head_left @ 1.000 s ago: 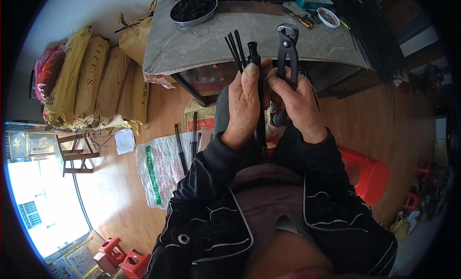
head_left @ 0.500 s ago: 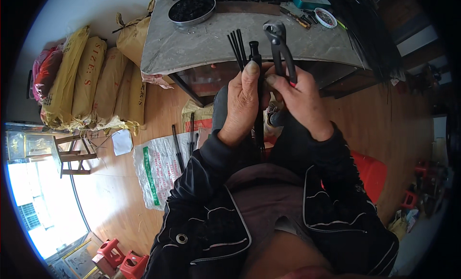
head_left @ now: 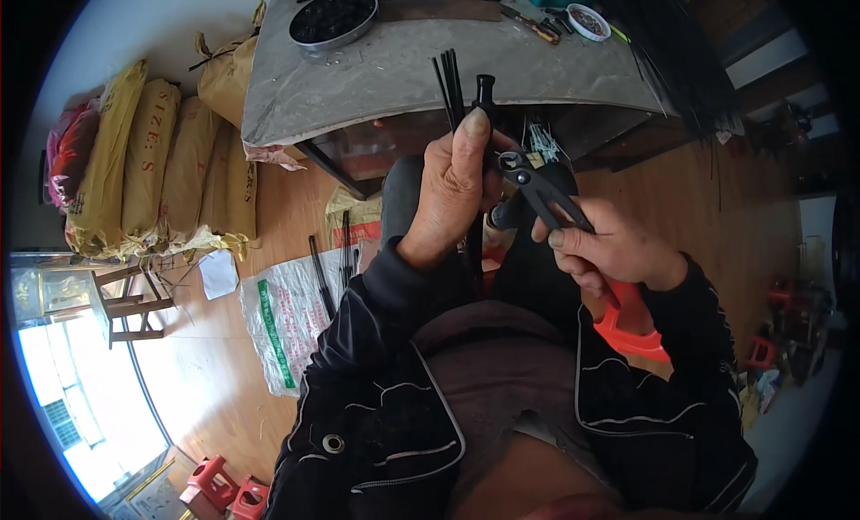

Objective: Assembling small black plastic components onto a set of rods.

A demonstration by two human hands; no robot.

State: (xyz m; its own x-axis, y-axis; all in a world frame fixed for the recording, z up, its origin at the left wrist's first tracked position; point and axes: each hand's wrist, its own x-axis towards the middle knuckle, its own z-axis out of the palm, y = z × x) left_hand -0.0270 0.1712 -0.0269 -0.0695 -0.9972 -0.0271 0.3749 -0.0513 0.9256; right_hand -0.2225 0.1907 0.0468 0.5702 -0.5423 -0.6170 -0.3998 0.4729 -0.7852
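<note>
My left hand (head_left: 448, 189) is closed, thumb upward, round a black rod (head_left: 485, 92) with a flared, knob-like top. Several thin black sticks (head_left: 451, 83) stand up beside it from the same fist. Below the fist the rod runs down between my knees, partly hidden by the hand. In my right hand (head_left: 614, 244) is a pair of pincers (head_left: 557, 205), gripped by the handles. Their metal jaws point up and left, close to the rod beside my left fingers. Whether the jaws touch anything I cannot tell.
Ahead stands a grey-topped table (head_left: 412, 59) with a round tray (head_left: 333, 20) of black pieces, hand tools (head_left: 533, 23) and a small white bowl (head_left: 589, 23). Tall wrapped sacks (head_left: 148, 153) lean at left. A plastic sheet (head_left: 287, 318) lies on the floor; a red stool (head_left: 632, 327) is at right.
The pincers have turned from upright to slanting left, and their jaws have come down beside my left fist. My right hand has moved lower and to the right, away from my left hand.
</note>
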